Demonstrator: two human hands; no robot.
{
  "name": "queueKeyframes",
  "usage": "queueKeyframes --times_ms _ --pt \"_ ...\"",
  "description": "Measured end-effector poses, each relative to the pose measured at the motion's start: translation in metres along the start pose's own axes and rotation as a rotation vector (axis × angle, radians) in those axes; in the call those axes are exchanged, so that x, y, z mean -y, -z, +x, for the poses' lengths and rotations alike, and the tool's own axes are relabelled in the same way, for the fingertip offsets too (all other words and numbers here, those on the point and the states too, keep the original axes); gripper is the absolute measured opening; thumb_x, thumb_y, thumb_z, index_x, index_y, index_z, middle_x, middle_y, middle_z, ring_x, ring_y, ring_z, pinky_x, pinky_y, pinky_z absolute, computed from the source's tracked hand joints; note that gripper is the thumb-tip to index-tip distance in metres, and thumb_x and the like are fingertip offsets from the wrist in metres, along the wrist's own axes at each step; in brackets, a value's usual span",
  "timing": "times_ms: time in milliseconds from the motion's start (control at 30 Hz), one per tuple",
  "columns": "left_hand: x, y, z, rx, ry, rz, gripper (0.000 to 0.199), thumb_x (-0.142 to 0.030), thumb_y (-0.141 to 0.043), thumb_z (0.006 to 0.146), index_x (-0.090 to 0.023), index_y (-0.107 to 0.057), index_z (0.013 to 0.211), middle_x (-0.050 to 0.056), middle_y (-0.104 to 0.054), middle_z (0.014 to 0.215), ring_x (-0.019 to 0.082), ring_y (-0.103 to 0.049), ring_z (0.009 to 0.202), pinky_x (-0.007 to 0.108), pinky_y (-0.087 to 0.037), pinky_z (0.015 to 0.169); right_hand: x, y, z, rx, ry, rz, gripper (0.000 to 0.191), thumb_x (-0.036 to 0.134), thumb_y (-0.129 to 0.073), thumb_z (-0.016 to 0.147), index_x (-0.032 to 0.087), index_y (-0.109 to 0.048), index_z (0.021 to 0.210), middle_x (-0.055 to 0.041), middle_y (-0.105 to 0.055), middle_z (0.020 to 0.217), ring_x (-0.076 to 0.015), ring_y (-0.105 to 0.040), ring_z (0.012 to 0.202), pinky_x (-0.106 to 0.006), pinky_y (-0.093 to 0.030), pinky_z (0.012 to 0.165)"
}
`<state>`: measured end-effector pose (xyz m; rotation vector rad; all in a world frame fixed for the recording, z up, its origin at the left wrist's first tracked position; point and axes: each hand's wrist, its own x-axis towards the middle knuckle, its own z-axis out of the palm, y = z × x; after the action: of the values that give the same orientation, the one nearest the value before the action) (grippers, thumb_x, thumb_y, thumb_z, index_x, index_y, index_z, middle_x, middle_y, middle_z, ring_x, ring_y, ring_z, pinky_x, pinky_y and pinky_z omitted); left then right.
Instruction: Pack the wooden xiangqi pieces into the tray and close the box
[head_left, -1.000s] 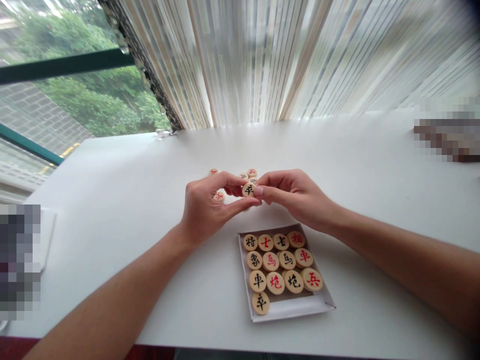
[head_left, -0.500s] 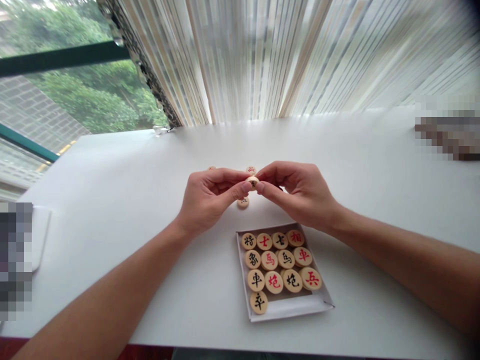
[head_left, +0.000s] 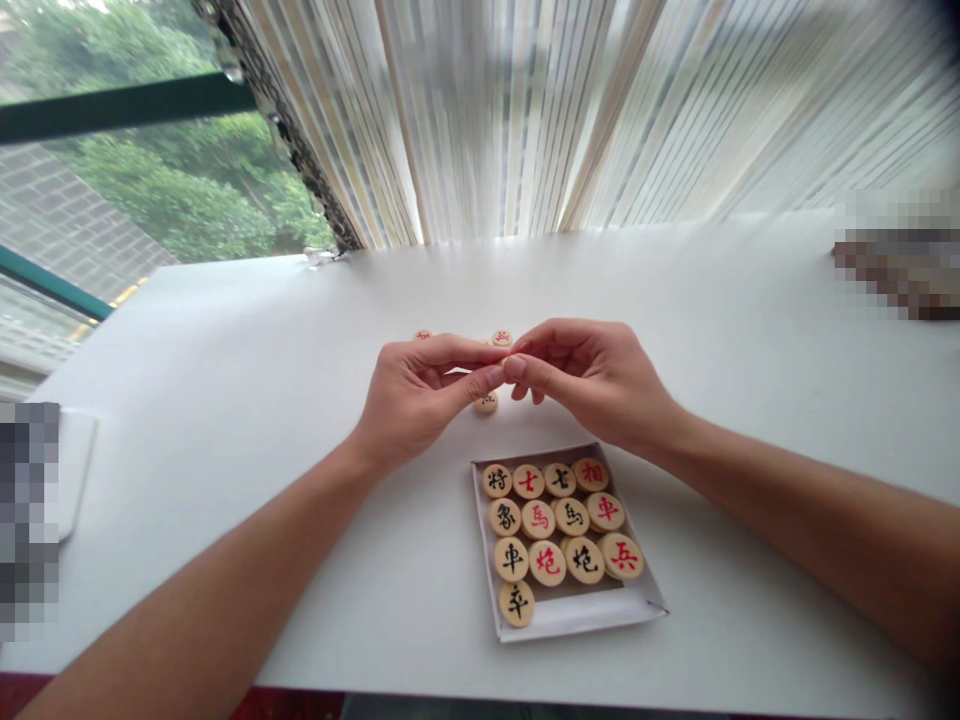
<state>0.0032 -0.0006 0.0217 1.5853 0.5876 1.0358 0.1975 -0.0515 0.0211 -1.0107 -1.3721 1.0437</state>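
My left hand (head_left: 431, 395) and my right hand (head_left: 592, 380) meet above the table, thumbs and forefingers pinched together. Between the fingertips is a round wooden Chinese chess piece (head_left: 508, 367), almost wholly covered by them. Just below the hands, a black-marked chess piece (head_left: 486, 401) lies on the table. Partly behind the fingers are a red-marked piece (head_left: 502, 338) and, farther left, another red-marked piece (head_left: 423, 335). Nearer to me, a shallow white box (head_left: 581, 612) holds rows of red- and black-marked pieces, with a lone black piece (head_left: 517, 604) in its front row.
The white table (head_left: 262, 420) runs back to a striped curtain (head_left: 480, 130) and a window at the left. A pale flat object (head_left: 79, 480), partly blurred out, lies at the left edge. Something brown and pixelated (head_left: 900, 275) is at the far right.
The fingers of my right hand have shifted left over the held chess piece, hiding its marked face. Other right-hand fingers now show below. The box and its pieces stay put.
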Motion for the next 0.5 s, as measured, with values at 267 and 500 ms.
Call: queueKeyframes --times_ms 267,500 --pt "0.0031 0.0036 0.0002 -0.01 0.071 -0.034 0.022 -0.03 -0.098 0.076 -0.02 -0.089 0.094 0.007 -0.086 0.092 0.02 -0.081 0.084 0.033 -0.069 0.084 0.0029 0.0012 0.0015 0.018 -0.048 0.052 0.037 0.049 -0.097 0.076 0.018 -0.08 0.087 -0.0036 -0.077 0.076 -0.0166 -0.071 0.069 -0.03 -0.059 0.064" --pt "0.006 0.0042 0.0008 -0.012 0.149 -0.147 0.023 -0.031 -0.097 0.078 -0.021 -0.089 0.097 0.007 -0.086 0.098 0.023 -0.083 0.088 0.039 -0.071 0.09 0.0034 0.0017 0.0024 0.025 -0.081 0.091 0.038 0.05 -0.098 0.074 0.019 -0.08 0.086 -0.0034 -0.078 0.078 -0.0172 -0.071 0.07 -0.03 -0.058 0.064"
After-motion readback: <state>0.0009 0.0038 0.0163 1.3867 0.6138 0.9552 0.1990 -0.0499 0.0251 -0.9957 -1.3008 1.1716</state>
